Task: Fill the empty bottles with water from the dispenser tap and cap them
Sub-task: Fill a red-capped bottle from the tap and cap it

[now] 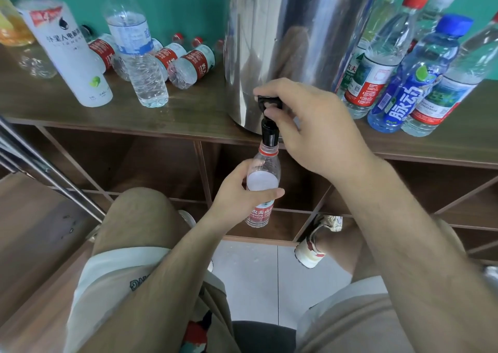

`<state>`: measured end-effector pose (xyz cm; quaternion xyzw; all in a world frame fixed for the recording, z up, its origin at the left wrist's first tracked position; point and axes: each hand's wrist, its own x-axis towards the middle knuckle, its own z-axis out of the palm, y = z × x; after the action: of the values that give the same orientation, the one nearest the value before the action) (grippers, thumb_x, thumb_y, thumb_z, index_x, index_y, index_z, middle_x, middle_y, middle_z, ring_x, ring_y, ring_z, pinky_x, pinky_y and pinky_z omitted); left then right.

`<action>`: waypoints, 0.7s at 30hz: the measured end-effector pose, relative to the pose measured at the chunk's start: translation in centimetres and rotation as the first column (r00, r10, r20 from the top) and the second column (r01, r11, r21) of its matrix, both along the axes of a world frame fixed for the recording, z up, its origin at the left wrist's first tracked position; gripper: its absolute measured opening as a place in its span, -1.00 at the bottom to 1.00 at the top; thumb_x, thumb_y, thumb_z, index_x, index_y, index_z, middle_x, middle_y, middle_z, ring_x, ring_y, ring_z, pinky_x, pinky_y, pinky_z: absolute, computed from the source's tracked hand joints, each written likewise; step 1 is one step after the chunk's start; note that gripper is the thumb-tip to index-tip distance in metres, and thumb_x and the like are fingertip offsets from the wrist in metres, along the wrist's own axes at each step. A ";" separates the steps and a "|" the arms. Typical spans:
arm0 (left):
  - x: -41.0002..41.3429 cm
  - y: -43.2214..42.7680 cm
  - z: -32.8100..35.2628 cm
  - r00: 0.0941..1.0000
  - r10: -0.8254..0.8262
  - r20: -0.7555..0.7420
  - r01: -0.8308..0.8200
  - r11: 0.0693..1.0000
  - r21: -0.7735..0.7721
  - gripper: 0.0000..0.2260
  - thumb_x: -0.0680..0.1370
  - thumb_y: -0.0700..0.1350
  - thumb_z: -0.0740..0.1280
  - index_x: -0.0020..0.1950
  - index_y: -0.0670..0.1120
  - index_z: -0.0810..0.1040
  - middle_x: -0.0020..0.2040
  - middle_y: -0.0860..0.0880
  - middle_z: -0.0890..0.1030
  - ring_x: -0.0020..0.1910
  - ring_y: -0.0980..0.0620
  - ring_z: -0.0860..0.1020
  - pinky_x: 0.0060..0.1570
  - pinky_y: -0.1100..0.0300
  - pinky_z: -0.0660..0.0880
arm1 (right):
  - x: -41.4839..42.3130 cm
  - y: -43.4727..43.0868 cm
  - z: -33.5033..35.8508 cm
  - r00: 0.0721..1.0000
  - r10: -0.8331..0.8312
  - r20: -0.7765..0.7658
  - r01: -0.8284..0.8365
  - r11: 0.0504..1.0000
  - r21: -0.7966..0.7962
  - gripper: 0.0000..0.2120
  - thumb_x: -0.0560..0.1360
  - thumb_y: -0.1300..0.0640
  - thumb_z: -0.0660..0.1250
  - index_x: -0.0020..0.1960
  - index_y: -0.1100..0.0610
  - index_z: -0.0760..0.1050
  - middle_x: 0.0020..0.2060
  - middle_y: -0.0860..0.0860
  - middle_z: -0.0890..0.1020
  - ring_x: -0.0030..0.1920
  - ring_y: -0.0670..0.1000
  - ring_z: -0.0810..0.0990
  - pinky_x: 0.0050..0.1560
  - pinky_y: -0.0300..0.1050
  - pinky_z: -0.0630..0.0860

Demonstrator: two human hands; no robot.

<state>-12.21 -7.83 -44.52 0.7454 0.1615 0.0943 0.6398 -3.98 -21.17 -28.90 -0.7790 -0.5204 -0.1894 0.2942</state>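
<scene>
The fingers (280,86) of the right hand (318,126) are curled over the black tap lever (269,102), forefinger hooked across its top and thumb beneath it. The left hand (234,193) has its fingers (269,193) wrapped round a small clear plastic bottle with a red label (262,172), the thumb lying across the front. The bottle is held upright below the edge of the surface, uncapped, its mouth right under the black spout (269,134). A pale, frothy patch shows inside at shoulder height, probably water, though the glare makes it hard to be sure.

The spout juts from the base of a tall stainless-steel dispenser drum (291,42), which stands on a brown wooden surface (188,115).

Left of the drum stand one white bottle with a green lime mark (64,48) and one clear bottle with a blue-and-white label (134,48). Behind them at least three small red-labelled bottles (192,65) lie on their sides. One bottle of orange-yellow liquid (10,26) stands at the far left edge.

Right of the drum stands a close cluster of about six capped bottles, among them a blue-capped bottle with a blue label (412,83), a red-capped one (377,67) and a green-capped one (382,13).
</scene>
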 end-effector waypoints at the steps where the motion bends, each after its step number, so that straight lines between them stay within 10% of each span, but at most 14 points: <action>1: 0.0 0.0 0.0 1.000 -0.001 0.003 0.001 1.000 -0.006 -0.47 0.38 0.04 0.66 0.24 0.29 0.49 0.06 0.29 0.64 0.07 0.31 0.62 -0.17 0.44 0.57 | -0.1 0.0 -0.6 0.998 -0.001 0.056 -0.001 0.999 0.034 -0.71 0.59 0.35 0.36 0.29 0.20 0.61 0.06 0.07 0.70 0.09 0.10 0.65 0.09 0.01 0.58; 6: -0.3 -0.2 0.4 1.000 -0.012 0.024 0.012 1.000 -0.015 -0.42 0.40 -0.02 0.65 0.35 0.14 0.51 0.16 0.17 0.67 0.12 0.30 0.63 -0.09 0.44 0.57 | -1.4 -0.7 -5.0 0.967 0.049 0.251 -0.086 0.986 0.140 -0.69 0.51 0.48 0.32 0.19 0.31 0.67 0.24 0.17 0.69 0.34 0.21 0.62 0.14 0.19 0.65; 10: -0.3 -0.3 0.6 0.999 -0.018 0.029 0.017 1.000 0.011 -0.42 0.42 -0.04 0.63 0.39 0.08 0.51 0.17 0.15 0.67 0.16 0.19 0.64 0.06 0.30 0.60 | -1.6 -2.2 -7.9 0.999 0.038 0.013 -0.040 0.954 0.299 -0.58 0.50 0.34 0.34 0.35 0.25 0.53 0.42 0.08 0.56 0.48 0.05 0.49 0.39 0.05 0.50; 15: -0.2 -0.5 0.4 0.999 -0.031 0.027 0.031 0.999 -0.015 -0.43 0.42 -0.07 0.63 0.38 0.10 0.51 0.18 0.10 0.68 0.19 0.08 0.65 0.21 0.04 0.62 | -0.4 -2.9 -10.6 0.877 -0.067 -0.476 0.164 0.973 0.165 -0.68 0.58 0.02 0.38 0.31 0.06 0.52 0.15 -0.13 0.62 0.17 -0.09 0.60 0.01 0.02 0.63; 21: -0.2 -0.9 0.2 0.999 -0.024 0.027 0.024 0.999 -0.029 -0.38 0.38 0.03 0.61 0.40 0.11 0.50 0.24 0.11 0.67 0.26 0.08 0.64 0.27 -0.04 0.60 | 1.3 -1.5 -10.8 0.855 0.062 -0.514 -0.002 0.993 0.117 -0.76 0.60 -0.10 0.42 0.24 -0.11 0.58 0.05 -0.22 0.68 0.06 -0.09 0.67 -0.11 -0.35 0.50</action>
<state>-12.44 -8.72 -44.27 0.7365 0.1455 0.0940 0.6539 -2.68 -22.63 -39.70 -0.7745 -0.4237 0.0027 0.4696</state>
